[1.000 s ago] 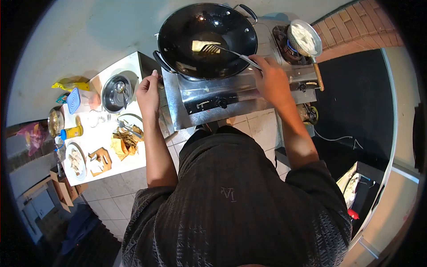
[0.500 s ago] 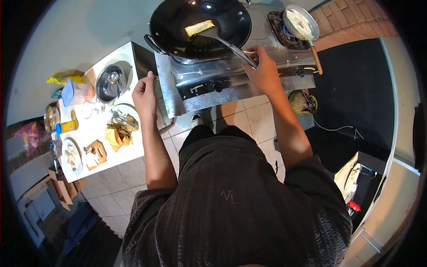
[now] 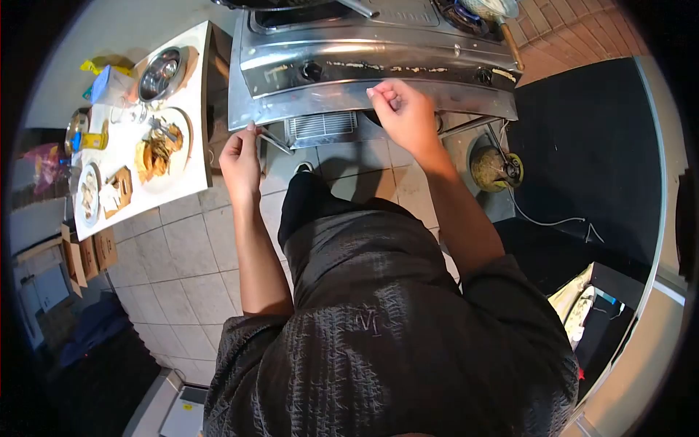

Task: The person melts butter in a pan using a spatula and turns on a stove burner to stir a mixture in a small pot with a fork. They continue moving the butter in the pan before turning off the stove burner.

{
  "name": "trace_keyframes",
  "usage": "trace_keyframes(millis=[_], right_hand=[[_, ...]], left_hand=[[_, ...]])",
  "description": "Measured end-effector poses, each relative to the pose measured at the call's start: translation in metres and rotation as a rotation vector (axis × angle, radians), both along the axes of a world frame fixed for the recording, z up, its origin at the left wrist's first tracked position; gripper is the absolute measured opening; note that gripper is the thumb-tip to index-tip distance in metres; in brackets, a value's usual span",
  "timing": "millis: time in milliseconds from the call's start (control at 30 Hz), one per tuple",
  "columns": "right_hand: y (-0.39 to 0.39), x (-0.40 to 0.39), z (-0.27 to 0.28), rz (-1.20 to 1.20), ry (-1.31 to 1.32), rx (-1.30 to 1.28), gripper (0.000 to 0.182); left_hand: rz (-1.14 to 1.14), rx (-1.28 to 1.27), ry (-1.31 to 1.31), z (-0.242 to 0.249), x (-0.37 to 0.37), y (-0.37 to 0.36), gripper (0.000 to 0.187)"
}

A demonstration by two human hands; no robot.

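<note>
Two hands show here, both in front of the stove (image 3: 349, 52). The left hand (image 3: 240, 159) is nearest its front edge, fingers curled and tips pressed together; whether it touches the metal or pinches something small, I can't tell. The right hand (image 3: 406, 116) hovers farther along that edge, its grip loosely folded, with nothing visible in it. I'd guess both are held there to be close to the cooking without crowding the heat. The wok (image 3: 273, 4) sits at the far left of the stove, mostly cut off, so its contents are hidden; a metal handle (image 3: 358, 8) juts from beside it towards the person, probably to be easy to grab. Counting up: one wok, one such handle, two knobs (image 3: 312, 71), and one pan (image 3: 491, 8) at the right burner, its wooden handle (image 3: 511, 47) pointing outward, likely away from the flame. On the counter (image 3: 198, 49), one steel bowl (image 3: 153, 86) and two plates (image 3: 180, 162) sit within sideways reach, perhaps for convenience.
</note>
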State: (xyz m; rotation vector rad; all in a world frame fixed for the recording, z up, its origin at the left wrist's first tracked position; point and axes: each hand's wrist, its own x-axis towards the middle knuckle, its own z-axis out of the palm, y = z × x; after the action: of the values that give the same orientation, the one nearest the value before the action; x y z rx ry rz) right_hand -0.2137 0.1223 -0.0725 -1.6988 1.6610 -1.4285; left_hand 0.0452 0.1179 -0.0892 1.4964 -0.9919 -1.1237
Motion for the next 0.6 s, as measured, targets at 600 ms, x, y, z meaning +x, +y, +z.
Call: trace_keyframes(millis=[600], right_hand=[[-0.073,0.04,-0.045,0.028,0.537,0.246,0.029]], left_hand=[[0.119,-0.079,-0.092,-0.029,0.004,0.08,0.029]])
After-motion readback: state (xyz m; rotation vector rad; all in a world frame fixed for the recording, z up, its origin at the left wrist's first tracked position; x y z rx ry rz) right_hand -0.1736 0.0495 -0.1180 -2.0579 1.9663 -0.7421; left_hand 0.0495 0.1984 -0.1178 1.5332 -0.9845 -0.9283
